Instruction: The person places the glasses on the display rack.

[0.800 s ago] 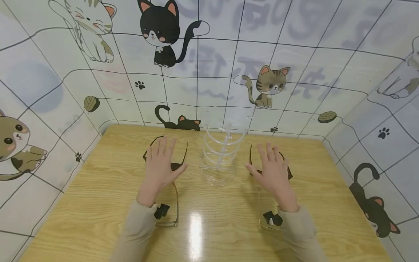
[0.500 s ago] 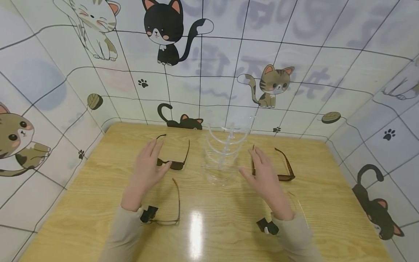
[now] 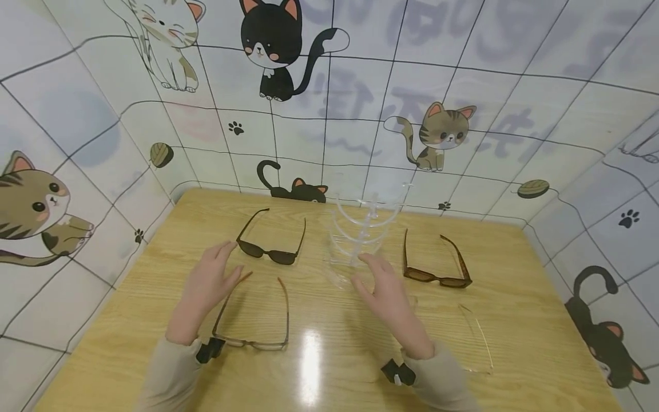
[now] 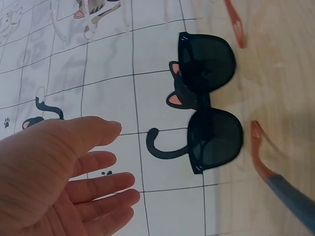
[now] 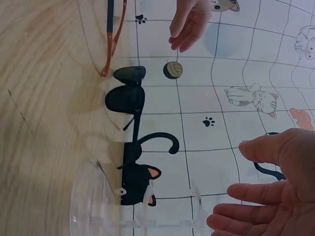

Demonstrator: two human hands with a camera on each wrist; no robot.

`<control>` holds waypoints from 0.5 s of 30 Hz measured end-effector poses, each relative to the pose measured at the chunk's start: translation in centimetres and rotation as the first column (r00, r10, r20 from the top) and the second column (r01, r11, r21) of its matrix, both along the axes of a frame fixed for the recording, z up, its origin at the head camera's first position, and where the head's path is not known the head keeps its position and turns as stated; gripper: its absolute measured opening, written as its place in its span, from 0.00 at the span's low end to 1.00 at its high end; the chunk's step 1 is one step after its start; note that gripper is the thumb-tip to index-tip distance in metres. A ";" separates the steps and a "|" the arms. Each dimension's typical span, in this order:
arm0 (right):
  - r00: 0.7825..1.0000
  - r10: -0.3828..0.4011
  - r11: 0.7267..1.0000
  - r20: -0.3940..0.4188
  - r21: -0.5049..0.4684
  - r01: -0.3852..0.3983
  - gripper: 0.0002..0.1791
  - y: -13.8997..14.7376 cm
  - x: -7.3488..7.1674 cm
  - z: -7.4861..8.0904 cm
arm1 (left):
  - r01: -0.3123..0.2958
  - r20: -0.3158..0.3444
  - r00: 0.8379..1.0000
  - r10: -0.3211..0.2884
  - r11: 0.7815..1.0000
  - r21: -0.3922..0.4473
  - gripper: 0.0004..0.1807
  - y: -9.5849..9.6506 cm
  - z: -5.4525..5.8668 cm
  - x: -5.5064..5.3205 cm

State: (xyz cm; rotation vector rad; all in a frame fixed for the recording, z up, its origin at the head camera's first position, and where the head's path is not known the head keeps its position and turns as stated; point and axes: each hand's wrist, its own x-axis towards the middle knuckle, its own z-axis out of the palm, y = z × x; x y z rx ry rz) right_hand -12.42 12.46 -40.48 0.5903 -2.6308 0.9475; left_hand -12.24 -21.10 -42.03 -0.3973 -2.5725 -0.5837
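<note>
My left hand (image 3: pixel 203 286) is held over the table with fingers loosely straight and nothing in them. Its fingertips come right up to the lens corner of the black sunglasses (image 3: pixel 281 257) in the head view. Just right of that hand lie clear-lens glasses (image 3: pixel 269 346) with orange-brown temple tips. My right hand (image 3: pixel 388 297), also bare and relaxed, hovers before a clear tiered display stand (image 3: pixel 355 237), its fingers overlapping the base in the head view. Tortoiseshell sunglasses (image 3: pixel 453 282) lie to its right. Thin-framed clear glasses (image 3: pixel 484 343) are partly hidden behind the right forearm.
The wooden table (image 3: pixel 329 320) meets a white wall cloth (image 3: pixel 340 137) printed with cats at its back and sides. A small black piece (image 3: pixel 210 350) sits at the left wrist, and another black piece (image 3: pixel 398 373) at the right.
My left hand has drawn back and leftward, uncovering the black sunglasses. The right hand has moved left and nearer, from over the tortoiseshell sunglasses to the stand's front. The head view has shifted slightly.
</note>
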 end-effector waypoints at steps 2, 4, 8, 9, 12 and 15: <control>1.000 0.029 1.000 -0.013 -0.001 -0.029 0.25 -0.8 0.1 -0.6 | -0.006 0.023 1.000 0.006 1.000 -0.006 0.26 -0.4 -0.3 0.4; 0.998 0.058 0.998 -0.012 -0.003 -0.058 0.24 -1.5 0.2 -1.2 | -0.009 0.060 0.998 0.010 1.000 -0.009 0.25 -0.8 -0.7 0.7; 0.994 0.110 0.994 0.025 -0.018 -0.109 0.22 -2.9 0.6 -2.3 | -0.020 0.164 0.986 0.021 1.000 -0.013 0.24 -1.6 -1.4 1.5; 0.992 0.122 0.992 0.034 -0.029 -0.121 0.22 -3.2 0.7 -2.5 | -0.019 0.184 0.983 0.020 1.000 -0.011 0.24 -1.7 -1.5 1.7; 0.987 0.151 0.988 0.050 -0.032 -0.150 0.20 -4.2 0.9 -3.1 | -0.021 0.223 0.975 0.021 1.000 -0.002 0.23 -2.3 -2.1 2.2; 0.983 0.177 0.984 0.049 -0.029 -0.175 0.18 -5.0 1.0 -3.6 | -0.022 0.250 0.968 0.018 1.000 0.010 0.21 -2.7 -2.7 2.5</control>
